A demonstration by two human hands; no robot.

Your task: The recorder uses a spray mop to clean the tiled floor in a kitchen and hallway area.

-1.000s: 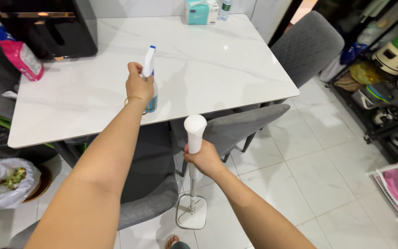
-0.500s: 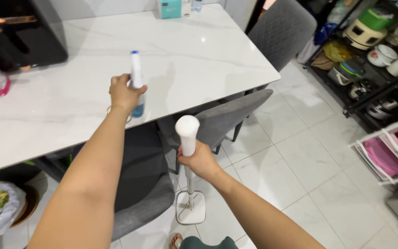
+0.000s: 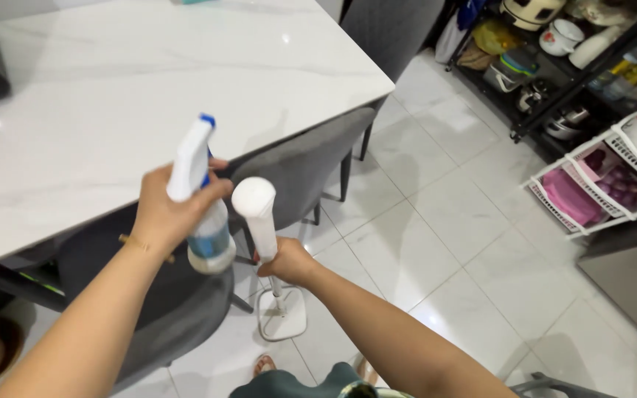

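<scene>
Your left hand [image 3: 162, 214] wrapped round spray bottle [image 3: 199, 199] — off the table [image 3: 97, 96], right hand [image 3: 287, 262] gripping mop handle [image 3: 258, 214], mop upright on floor tiles [image 3: 436, 243].

I see a white marble table [image 3: 112, 81], grey chairs [image 3: 296, 166] tucked under it, and a black shelf rack [image 3: 554, 81] (cluttered with cookware).

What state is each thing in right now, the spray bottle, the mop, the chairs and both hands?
Spray bottle: lifted off the table, gripped by the left hand.
Mop: upright, pad flat on the floor, handle held by the right hand.
Grey chairs: pushed in under the white table.
Wire rack: holds pink items.
</scene>
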